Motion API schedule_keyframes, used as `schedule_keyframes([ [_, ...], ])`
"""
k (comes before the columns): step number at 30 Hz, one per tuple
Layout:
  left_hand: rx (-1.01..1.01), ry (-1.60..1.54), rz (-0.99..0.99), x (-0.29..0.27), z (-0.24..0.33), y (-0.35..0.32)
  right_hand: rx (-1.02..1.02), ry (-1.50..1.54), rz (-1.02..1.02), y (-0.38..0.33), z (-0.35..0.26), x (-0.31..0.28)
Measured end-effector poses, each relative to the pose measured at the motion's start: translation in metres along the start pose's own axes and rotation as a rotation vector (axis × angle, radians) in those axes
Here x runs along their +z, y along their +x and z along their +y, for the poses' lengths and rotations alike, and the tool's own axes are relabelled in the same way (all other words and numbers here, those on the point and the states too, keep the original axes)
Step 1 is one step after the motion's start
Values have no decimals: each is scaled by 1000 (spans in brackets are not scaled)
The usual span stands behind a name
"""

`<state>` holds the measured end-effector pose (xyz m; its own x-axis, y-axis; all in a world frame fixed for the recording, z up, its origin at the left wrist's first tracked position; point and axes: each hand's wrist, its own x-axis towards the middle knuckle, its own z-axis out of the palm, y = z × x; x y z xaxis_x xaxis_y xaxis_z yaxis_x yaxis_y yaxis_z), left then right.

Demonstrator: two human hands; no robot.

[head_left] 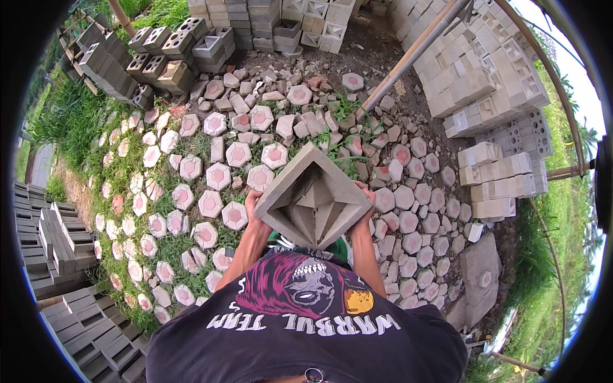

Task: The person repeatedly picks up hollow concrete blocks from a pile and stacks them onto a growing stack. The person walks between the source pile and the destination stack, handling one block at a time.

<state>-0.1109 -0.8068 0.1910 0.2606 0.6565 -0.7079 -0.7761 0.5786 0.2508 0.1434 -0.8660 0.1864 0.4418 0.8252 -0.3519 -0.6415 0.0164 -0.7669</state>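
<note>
In front of my body I carry a square grey concrete block (285, 184) with a recessed, faceted hollow in its upper face. It is turned cornerwise, one corner pointing away from me. My left hand (253, 207) grips its left corner, and my right hand (366, 198) closes round the right corner. Most of the fingers are hidden behind or beneath the block. Below it lies ground paved with hexagonal pavers (234, 216), pale with reddish centres.
Stacked blocks (456, 76) form a wall at the far right, beside a slanted pole (408, 60). More blocks (172, 48) stand at the far left. Grey blocks (83, 325) lie in rows at the near left. Loose rubble (306, 124) covers the ground ahead.
</note>
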Motion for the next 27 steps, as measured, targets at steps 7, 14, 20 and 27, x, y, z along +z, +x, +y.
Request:
schedule_keyframes([
  [7, 59, -163, -17, 27, 59, 99, 181, 39, -95, 142, 14, 74],
  [14, 289, -301, -23, 89, 104, 194, 299, -92, -283, 297, -12, 173],
  [20, 323, -257, -36, 171, 122, 230, 378, -49, -274, 382, -33, 195],
  [27, 203, -301, 31, 229, 159, 287, 332, -73, -282, 451, -45, 222],
])
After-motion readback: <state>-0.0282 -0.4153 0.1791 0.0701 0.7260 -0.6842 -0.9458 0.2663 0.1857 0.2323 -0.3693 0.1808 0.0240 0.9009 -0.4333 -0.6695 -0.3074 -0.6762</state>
